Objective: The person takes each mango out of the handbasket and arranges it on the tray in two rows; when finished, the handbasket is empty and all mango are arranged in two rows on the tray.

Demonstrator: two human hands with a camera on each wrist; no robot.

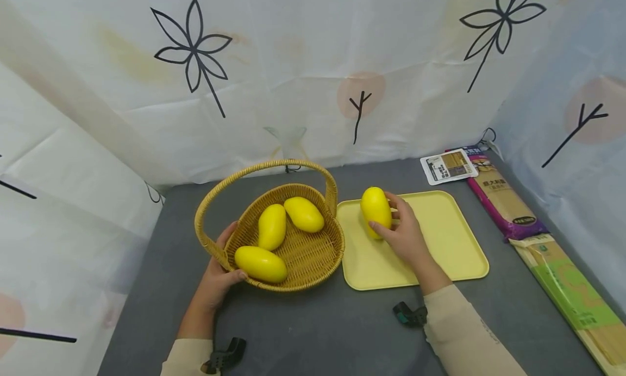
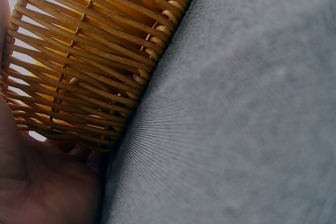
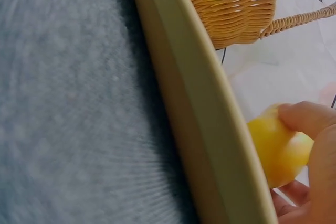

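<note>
Yellow mango in the right hand: it sits just right of the frame's centre in the head view, over the left part of the pale yellow tray, and whether it touches the tray I cannot tell. The right hand's thumb and fingers are spread to the fruit's width and hold it from the right. At the centre-left of the frame, the left hand grips the left side of the wicker basket, thumb by the rim and fingers partly hidden behind the wall. Three other mangoes lie inside, two towards the upper part and one at the lower left, with bare weave at the lower right. The step in hand looks to be handling one fruit between tray and basket while the basket is steadied. Whichever way it goes, the next move seems to call for a sure hold on that smooth, rounded fruit, room to pass the rim and the arched handle, and a firm left hand.
</note>
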